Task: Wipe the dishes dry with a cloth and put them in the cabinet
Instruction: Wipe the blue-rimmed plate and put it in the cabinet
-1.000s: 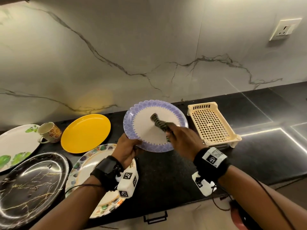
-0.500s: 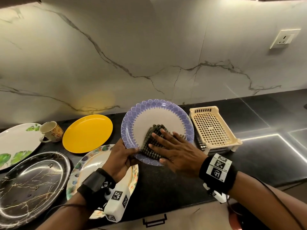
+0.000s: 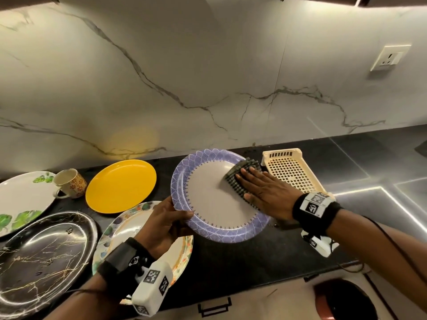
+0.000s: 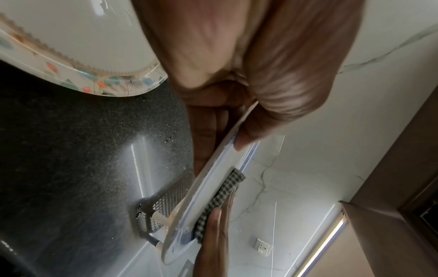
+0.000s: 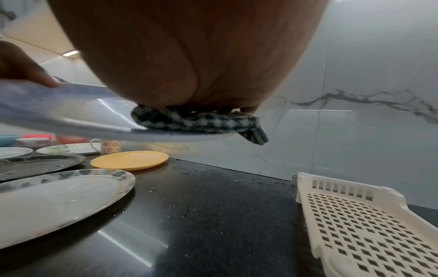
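Purple-rimmed plate (image 3: 208, 204), held tilted above black bench (image 3: 231, 262): left hand (image 3: 161, 225) pinches rim at 8 o'clock, thumb on top. Right hand (image 3: 268, 195), fingers straight and flat, presses checked cloth (image 3: 233, 177) on plate at 2 o'clock. On bench at 9 o'clock, yellow plate (image 3: 120, 185)

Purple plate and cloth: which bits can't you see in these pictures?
Cloth: head view, mostly covered by the flat right hand.
Purple plate underside: head view shows only its top; fingers of the left hand beneath are hidden.
Right hand's fingers: right wrist view, blocked by the palm.
Black plate: head view, cut off by the left edge.
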`<action>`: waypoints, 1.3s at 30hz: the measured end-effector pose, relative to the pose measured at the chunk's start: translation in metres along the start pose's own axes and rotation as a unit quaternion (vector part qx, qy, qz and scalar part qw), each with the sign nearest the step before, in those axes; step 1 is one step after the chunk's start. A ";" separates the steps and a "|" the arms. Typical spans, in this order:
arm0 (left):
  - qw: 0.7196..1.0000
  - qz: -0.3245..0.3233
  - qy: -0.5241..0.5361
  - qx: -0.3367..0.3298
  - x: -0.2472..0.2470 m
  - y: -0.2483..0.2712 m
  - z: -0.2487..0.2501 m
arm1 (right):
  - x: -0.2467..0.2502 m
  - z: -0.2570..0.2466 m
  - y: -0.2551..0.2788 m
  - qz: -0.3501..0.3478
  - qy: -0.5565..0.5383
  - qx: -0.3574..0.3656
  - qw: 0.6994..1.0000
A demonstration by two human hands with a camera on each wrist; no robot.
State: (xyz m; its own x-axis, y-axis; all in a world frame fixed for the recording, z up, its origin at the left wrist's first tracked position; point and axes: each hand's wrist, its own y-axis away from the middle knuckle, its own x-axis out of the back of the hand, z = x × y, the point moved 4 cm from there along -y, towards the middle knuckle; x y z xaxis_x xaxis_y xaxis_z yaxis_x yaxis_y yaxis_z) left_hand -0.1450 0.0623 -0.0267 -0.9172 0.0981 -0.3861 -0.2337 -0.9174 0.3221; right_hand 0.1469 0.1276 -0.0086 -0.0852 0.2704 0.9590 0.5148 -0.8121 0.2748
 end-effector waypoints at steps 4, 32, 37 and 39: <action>0.999 -0.031 -0.009 -0.001 -0.005 0.007 0.004 | 0.013 -0.006 -0.032 0.018 -0.015 0.001 1.000; 0.996 0.006 0.053 -0.078 0.013 0.004 0.017 | 0.019 -0.113 0.001 -0.053 0.010 0.149 0.987; 0.997 -0.014 0.041 -0.056 0.022 0.001 0.018 | 0.004 -0.059 0.013 -0.023 0.017 0.062 0.998; 0.998 -0.024 0.033 -0.050 0.018 0.000 0.018 | 0.008 -0.044 0.002 -0.001 -0.005 0.024 1.000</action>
State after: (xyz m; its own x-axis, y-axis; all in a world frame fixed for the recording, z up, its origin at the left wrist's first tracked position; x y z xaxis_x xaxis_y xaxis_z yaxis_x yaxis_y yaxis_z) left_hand -0.1668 0.0711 -0.0185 -0.8819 0.1210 -0.4556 -0.2409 -0.9465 0.2148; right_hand 0.1092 0.1056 0.0028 -0.0780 0.2766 0.9578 0.5547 -0.7863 0.2722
